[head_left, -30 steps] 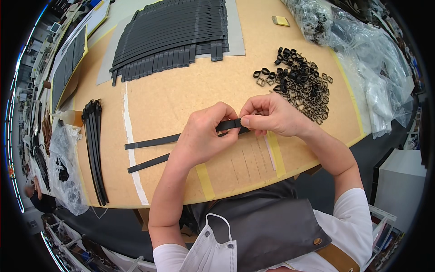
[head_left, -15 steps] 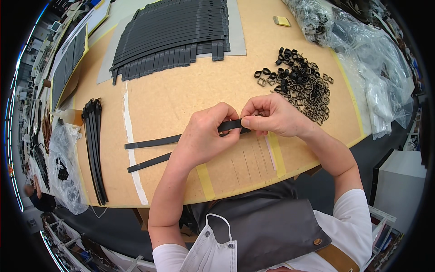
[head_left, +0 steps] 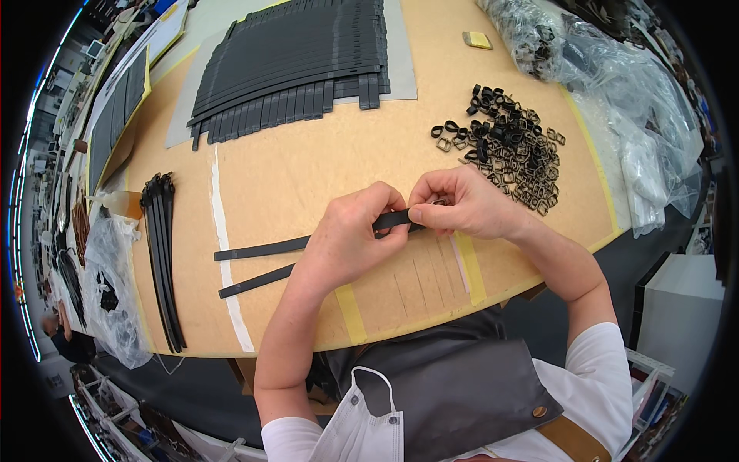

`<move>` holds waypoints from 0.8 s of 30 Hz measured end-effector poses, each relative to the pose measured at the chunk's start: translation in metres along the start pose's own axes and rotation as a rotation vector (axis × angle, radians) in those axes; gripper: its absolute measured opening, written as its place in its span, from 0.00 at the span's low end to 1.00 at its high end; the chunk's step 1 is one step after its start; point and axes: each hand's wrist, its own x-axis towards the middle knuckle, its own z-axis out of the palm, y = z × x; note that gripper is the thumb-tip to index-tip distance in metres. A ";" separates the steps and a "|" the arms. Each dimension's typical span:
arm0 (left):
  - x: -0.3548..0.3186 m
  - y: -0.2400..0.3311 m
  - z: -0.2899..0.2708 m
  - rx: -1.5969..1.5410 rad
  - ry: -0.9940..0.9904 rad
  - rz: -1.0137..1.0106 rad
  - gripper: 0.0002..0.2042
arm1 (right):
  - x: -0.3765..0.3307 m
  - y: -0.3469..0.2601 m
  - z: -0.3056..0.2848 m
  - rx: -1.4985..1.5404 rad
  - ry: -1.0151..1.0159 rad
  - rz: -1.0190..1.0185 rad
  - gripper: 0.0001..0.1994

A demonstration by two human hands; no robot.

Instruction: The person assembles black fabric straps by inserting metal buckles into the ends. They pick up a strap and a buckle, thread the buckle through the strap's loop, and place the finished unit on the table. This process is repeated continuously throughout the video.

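Note:
A black strap (head_left: 265, 249) runs across the table into my hands, with a second strap length (head_left: 258, 280) below it; whether both are one folded strap is hidden. My left hand (head_left: 362, 231) pinches the strap between thumb and fingers. Close beside it, my right hand (head_left: 458, 202) grips the strap's end, thumb on top. A small metal buckle (head_left: 440, 202) shows partly at the right fingers; most of it is covered. Right of my hands lies a heap of bronze-coloured buckles (head_left: 531, 169) with black loops (head_left: 486, 102) mixed in at its far side.
Many black straps (head_left: 292, 61) lie in rows on a grey sheet at the back. A bundle of finished-looking straps (head_left: 160, 254) lies at left, near a bottle of amber liquid (head_left: 123, 203). Clear plastic bags (head_left: 639, 115) cover the right edge. A yellow-topped pad (head_left: 478, 39) sits far back.
Both hands keep their hold on the strap, with only slight shifts of the fingers. The view has tilted a little, so the table appears slightly lower.

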 end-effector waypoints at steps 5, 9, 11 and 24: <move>0.001 0.005 -0.001 -0.053 -0.015 -0.051 0.09 | 0.000 0.001 0.000 -0.026 0.004 -0.028 0.09; 0.001 0.007 -0.002 -0.037 -0.028 0.005 0.10 | 0.000 0.004 0.001 0.024 0.002 -0.015 0.09; 0.000 0.003 0.001 -0.027 0.002 0.053 0.09 | 0.000 0.005 0.000 0.034 0.000 -0.020 0.09; -0.001 0.002 0.006 -0.002 0.064 0.133 0.09 | -0.001 0.002 0.000 0.004 -0.034 -0.058 0.11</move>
